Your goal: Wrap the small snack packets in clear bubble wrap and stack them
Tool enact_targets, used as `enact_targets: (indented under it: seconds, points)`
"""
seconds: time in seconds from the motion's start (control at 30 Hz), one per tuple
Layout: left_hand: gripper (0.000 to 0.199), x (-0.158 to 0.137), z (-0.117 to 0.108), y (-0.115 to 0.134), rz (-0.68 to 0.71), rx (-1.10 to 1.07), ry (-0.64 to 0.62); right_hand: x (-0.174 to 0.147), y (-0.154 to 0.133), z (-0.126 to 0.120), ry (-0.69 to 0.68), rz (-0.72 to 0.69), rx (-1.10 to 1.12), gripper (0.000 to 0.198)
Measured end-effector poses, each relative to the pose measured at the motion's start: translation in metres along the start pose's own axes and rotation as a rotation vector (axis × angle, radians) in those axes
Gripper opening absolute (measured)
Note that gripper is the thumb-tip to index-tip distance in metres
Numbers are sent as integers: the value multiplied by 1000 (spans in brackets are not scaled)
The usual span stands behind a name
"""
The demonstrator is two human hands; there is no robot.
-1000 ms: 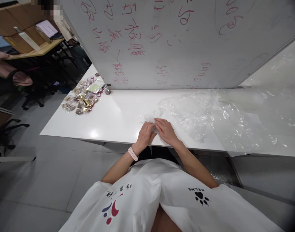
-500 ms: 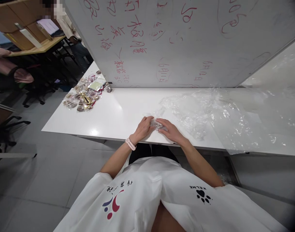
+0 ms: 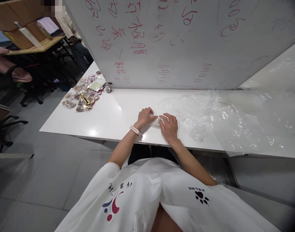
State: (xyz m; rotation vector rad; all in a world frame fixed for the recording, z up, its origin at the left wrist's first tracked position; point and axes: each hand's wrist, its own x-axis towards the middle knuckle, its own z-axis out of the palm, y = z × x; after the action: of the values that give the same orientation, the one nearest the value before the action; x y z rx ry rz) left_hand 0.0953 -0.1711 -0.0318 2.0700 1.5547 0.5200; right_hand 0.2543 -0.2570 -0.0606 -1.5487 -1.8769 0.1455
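Both hands work on a small bundle of crinkled clear plastic (image 3: 155,122) lying near the front edge of the white table. My left hand (image 3: 144,117) grips its left and far side, fingers curled and thumb reaching toward the right. From the right, my right hand (image 3: 170,126) closes over the other end with bent fingers. Whatever may be inside the bundle cannot be made out. Just beyond and to the right, loose sheets of clear plastic film (image 3: 193,119) spread out, close to my right hand.
A heap of small bagged items (image 3: 84,95) covers the left part of the white table (image 3: 108,119). Behind stands a whiteboard (image 3: 176,58) with red writing. More plastic sheeting (image 3: 241,132) hangs slightly over the front edge at right. A person (image 3: 76,42) is at the back left.
My left hand has moved slightly up and away from me. My right hand has turned, its fingers now pointing more away from me over the bundle, which shows flatter between the hands.
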Motion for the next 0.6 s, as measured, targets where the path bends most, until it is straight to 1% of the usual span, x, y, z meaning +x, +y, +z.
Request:
enact_targets:
  seconds: [0.07, 0.13, 0.17, 0.2, 0.3, 0.37, 0.4, 0.43, 0.5, 0.57, 0.6]
  points:
    - [19, 2, 0, -2, -64, -91, -8, -4, 1, 0, -140, -159, 6, 41]
    - [13, 1, -1, -4, -115, -221, -22, -4, 4, -1, -275, -246, -8, 51]
    - [12, 0, -2, -5, -126, -300, -23, -3, 5, -1, -309, -252, -29, 54]
    - [12, 0, -4, -7, -127, -385, -20, 0, 6, 0, -324, -243, -54, 54]
    - [19, -3, -7, -16, -128, -613, 22, 16, 1, 4, -336, -186, -112, 42]
    - [28, -7, -8, -21, -144, -700, 59, 32, -5, 7, -352, -112, -83, 37]
    - [31, -11, -8, -23, -153, -722, 74, 40, -9, 7, -358, -56, -23, 34]
    - [34, -17, -9, -24, -157, -733, 87, 47, -11, 4, -368, 12, 84, 31]
    - [38, -36, -9, -24, -160, -726, 106, 57, -11, -9, -381, 194, 419, 31]
    - [44, -62, -10, -23, -175, -679, 127, 60, 1, -35, -349, 409, 808, 37]
    - [45, -76, -9, -23, -194, -644, 134, 59, 12, -53, -294, 504, 968, 40]
